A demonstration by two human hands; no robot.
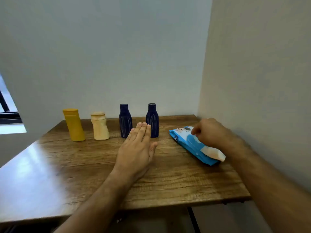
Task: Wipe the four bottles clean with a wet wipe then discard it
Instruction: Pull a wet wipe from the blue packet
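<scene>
Wet wipes pack [195,145] gets pinched by the right hand [210,133]; left hand [138,148] flat, empty. Several wipes could easily get yanked out together.

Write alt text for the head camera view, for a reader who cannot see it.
A person's right hand reaches onto a blue wet wipe pack on a wooden table, while the open left hand hovers flat mid-table. Four bottles stand upright along the wall: yellow bottle, cream bottle, two dark blue bottles.
</scene>
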